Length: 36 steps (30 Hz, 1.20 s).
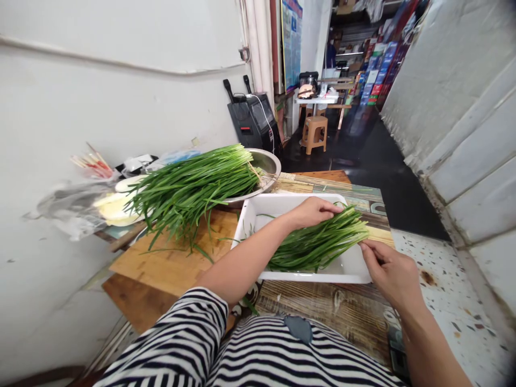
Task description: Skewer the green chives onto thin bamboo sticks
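Observation:
A bunch of green garlic chives (318, 242) lies in a white plastic tray (314, 277), its pale cut ends over the tray's right side. My left hand (314, 211) reaches across the tray, its fingers closed at the far edge of the stem ends. My right hand (389, 269) is at the near right corner, thumb and forefinger pinched at the tips of the stems. Left of the tray, a larger heap of garlic chives (197, 180) rests across a steel basin (272, 164), leaves hanging over its left side.
A wooden board (161, 263) lies under the hanging leaves. Plastic bags (68, 207) and a cup of skewers (94, 165) sit by the left wall. Beyond the table are a black speaker (256, 121), a brown stool (314, 133) and stacked boxes (377, 75).

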Each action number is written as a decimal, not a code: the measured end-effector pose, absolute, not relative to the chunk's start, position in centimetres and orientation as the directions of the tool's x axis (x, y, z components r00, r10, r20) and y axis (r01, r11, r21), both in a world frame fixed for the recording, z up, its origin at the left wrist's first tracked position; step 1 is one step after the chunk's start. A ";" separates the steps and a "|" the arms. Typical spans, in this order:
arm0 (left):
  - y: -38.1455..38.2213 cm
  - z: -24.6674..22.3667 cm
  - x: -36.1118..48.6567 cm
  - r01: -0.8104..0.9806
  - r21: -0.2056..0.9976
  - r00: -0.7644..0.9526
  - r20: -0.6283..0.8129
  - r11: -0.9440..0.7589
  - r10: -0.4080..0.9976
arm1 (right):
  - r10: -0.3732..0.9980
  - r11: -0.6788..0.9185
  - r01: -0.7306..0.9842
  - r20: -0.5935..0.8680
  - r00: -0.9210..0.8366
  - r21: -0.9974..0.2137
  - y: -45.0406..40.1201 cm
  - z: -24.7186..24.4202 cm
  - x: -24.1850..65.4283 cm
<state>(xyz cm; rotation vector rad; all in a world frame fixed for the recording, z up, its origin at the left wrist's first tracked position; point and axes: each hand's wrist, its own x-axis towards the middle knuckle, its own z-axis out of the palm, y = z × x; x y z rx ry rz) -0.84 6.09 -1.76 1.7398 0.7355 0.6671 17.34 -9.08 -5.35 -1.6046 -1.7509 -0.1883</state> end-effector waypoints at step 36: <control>6.4 0.4 -2.8 0.054 0.998 0.604 -0.046 0.016 0.796 | 0.775 0.289 0.849 0.629 0.064 -0.442 -11.1 -3.3 15.7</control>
